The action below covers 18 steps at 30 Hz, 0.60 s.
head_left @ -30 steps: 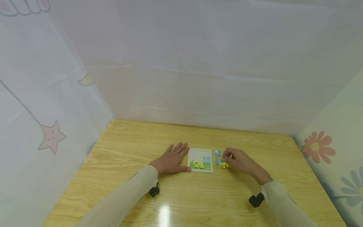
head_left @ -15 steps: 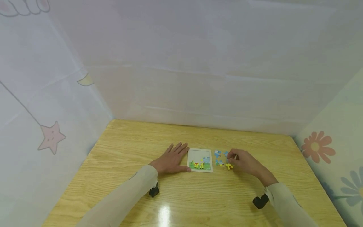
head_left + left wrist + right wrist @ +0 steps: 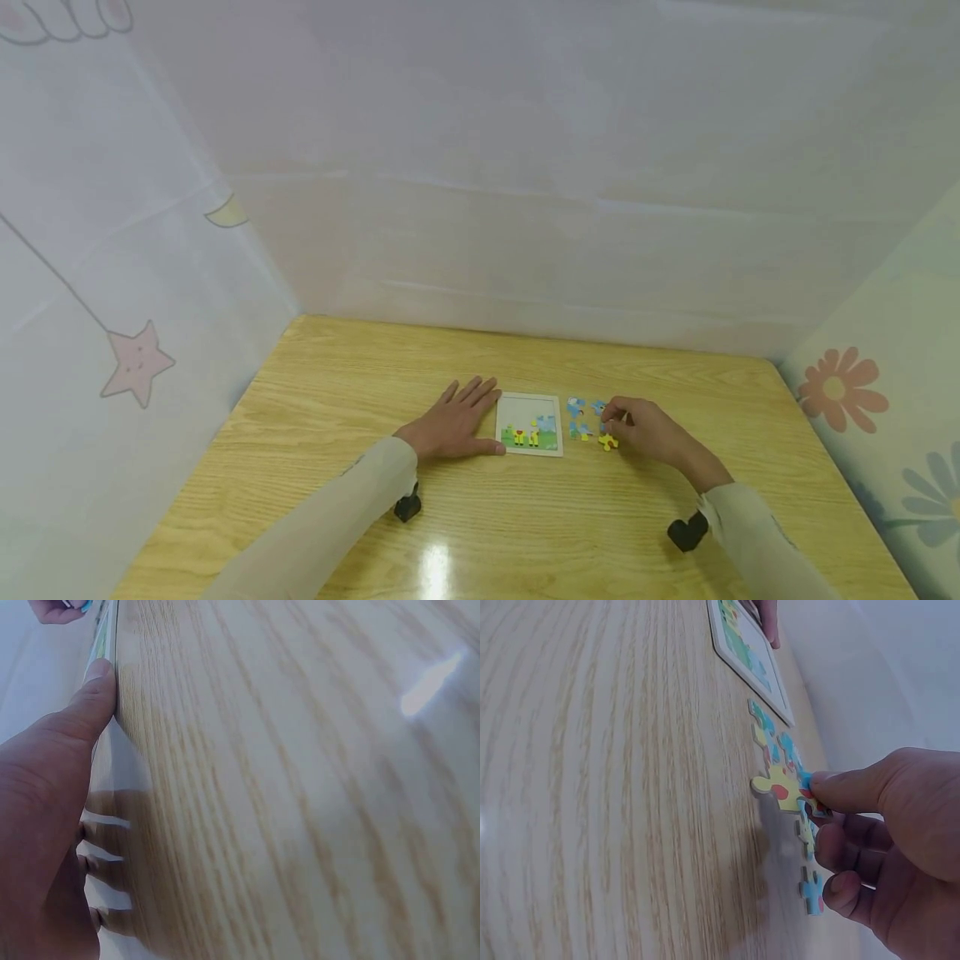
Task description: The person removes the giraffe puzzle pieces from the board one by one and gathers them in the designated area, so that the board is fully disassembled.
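A white-framed puzzle board point(image 3: 529, 395) lies on the table, its lower part filled with green, yellow and blue pieces. My left hand point(image 3: 452, 423) lies flat with fingers spread at its left edge, the thumb at the lower left corner; the left wrist view shows that thumb point(image 3: 96, 682) against the frame. Right of the board, my right hand point(image 3: 639, 427) pinches a small blue, red and yellow piece point(image 3: 807, 782) between thumb and fingers. Just beside it is a yellow piece with a red spot point(image 3: 776, 785). Whether the two touch is unclear.
Several loose blue pieces point(image 3: 575, 405) lie between the board and my right hand. Further pieces, one of them blue point(image 3: 812, 891), lie below my right fingers in the right wrist view. The wooden table point(image 3: 360, 358) meets pale printed cloth walls behind and at both sides.
My right hand has moved a little to the right, and the yellow piece has shifted right and slightly nearer. Blue pieces that it partly covered now show apart. My left hand has stayed put.
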Tool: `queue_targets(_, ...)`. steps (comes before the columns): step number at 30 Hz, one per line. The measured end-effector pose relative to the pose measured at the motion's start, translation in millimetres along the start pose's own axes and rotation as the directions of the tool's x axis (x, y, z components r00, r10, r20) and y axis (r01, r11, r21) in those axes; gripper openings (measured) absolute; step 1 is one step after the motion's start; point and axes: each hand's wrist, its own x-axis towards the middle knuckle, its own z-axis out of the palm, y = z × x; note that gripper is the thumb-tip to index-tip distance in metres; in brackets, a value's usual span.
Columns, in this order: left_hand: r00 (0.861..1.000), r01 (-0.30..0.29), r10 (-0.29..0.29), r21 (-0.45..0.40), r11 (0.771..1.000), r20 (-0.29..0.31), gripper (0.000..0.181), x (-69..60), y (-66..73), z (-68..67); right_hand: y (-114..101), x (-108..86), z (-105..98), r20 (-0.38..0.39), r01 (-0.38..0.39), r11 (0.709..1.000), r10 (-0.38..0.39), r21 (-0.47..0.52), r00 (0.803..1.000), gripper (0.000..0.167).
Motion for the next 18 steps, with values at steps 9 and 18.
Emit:
queue_targets(9,1.000,-0.009,0.009,0.013,1.000,0.002,0.103,0.3,-0.2,0.2,0.7,3.5,1.3,-0.017,-0.004,1.000,0.003,-0.009,1.000,0.014)
queue_targets(18,1.000,0.005,-0.005,0.038,0.999,-0.005,0.104,1.7,-0.5,2.1,6.5,8.6,3.6,-0.026,0.013,0.999,-0.014,-0.030,1.000,0.016)
